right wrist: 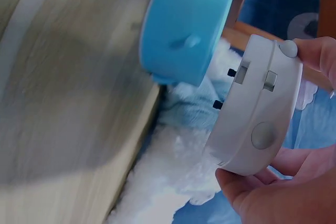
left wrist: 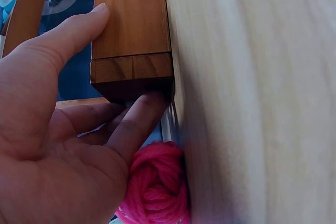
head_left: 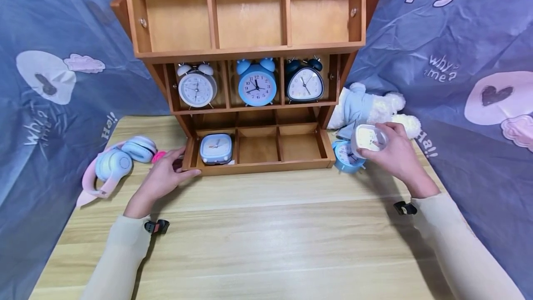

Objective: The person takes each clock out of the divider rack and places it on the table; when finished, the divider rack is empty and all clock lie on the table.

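My left hand (head_left: 160, 180) holds the lower left corner of the wooden shelf rack (head_left: 258, 167). In the left wrist view its thumb lies on one face of the wood and the fingers bend round the end. To the right of the rack, my right hand (head_left: 397, 157) pinches a small white alarm clock (right wrist: 257, 108) between thumb and fingers, its dial facing up in the head view. Just behind and below that clock, a round blue alarm clock (head_left: 346, 166) stands on the table. A light blue square clock (head_left: 216, 148) sits in the bottom left compartment.
The middle row holds a white twin-bell clock (head_left: 197, 89), a blue twin-bell clock (head_left: 257, 87) and a dark triangular clock (head_left: 306, 84). Pink and blue headphones (head_left: 114, 165) and a pink yarn ball (left wrist: 157, 184) lie left; a white plush toy (head_left: 379, 105) lies right.
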The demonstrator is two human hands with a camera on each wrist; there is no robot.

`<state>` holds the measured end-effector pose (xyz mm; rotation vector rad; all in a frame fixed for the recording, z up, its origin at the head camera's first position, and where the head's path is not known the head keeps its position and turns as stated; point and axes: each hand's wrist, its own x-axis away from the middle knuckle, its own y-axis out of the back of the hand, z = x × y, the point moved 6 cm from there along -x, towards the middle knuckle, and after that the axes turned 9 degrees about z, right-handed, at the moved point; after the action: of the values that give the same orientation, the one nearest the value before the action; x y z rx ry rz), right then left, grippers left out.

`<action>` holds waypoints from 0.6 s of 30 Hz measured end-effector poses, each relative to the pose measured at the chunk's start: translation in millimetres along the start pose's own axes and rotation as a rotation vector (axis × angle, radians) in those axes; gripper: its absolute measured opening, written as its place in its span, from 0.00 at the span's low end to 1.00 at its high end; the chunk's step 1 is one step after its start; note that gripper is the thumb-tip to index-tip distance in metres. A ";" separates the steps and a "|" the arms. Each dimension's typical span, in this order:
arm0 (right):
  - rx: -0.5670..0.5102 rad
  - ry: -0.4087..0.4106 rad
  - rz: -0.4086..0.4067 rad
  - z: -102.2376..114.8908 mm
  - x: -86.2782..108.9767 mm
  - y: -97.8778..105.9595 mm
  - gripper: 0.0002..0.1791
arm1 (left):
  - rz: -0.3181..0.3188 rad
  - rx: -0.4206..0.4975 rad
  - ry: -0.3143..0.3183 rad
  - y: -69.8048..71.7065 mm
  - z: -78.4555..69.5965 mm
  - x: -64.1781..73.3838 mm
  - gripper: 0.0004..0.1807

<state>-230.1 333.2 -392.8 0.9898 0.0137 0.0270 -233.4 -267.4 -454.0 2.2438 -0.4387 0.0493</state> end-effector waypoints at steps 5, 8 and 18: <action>0.009 0.012 -0.015 -10.4 1.5 3.1 0.52 | 0.003 -0.007 0.010 -0.2 0.4 0.2 0.57; 0.030 0.025 -0.019 -16.5 3.1 5.4 0.52 | 0.005 -0.005 0.011 -0.9 0.4 -0.3 0.57; 0.044 -0.004 -0.013 -38.0 4.1 13.9 0.51 | 0.009 0.007 0.013 -0.1 2.1 -0.7 0.56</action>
<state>-227.1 372.7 -402.0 1.0339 0.0173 0.0125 -234.3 -268.8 -455.6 2.2472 -0.4421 0.0703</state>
